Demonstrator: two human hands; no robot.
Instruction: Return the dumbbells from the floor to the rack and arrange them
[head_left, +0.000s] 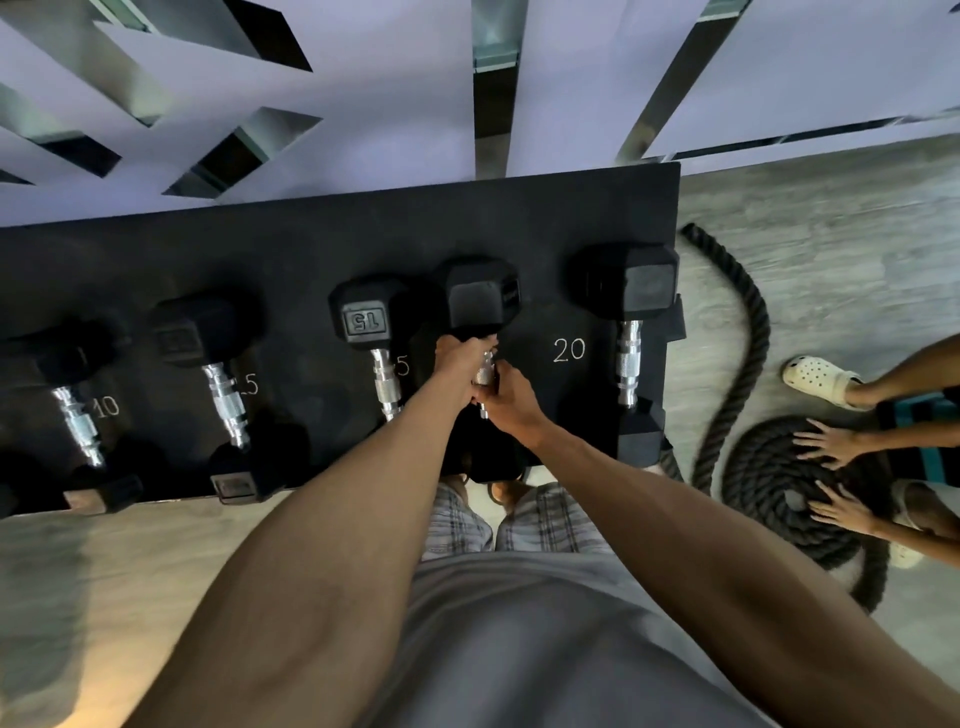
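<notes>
A black hex dumbbell (480, 296) with a chrome handle hangs over the black rack (322, 244), just left of the chalked "20". Both hands grip its handle: my left hand (460, 356) nearer the far head, my right hand (511, 400) behind it. Its near head is hidden under my arms. Another large dumbbell (631, 312) lies at the rack's right end. To the left lie a dumbbell marked 15 (366, 317), a second one (205, 332) and one by the "10" mark (67, 364).
A thick black battle rope (769, 467) lies coiled on the wooden floor right of the rack. Another person's hands (831, 441) press on the coil, a foot in a white clog (818, 376) nearby. A wall with mirror strips stands behind the rack.
</notes>
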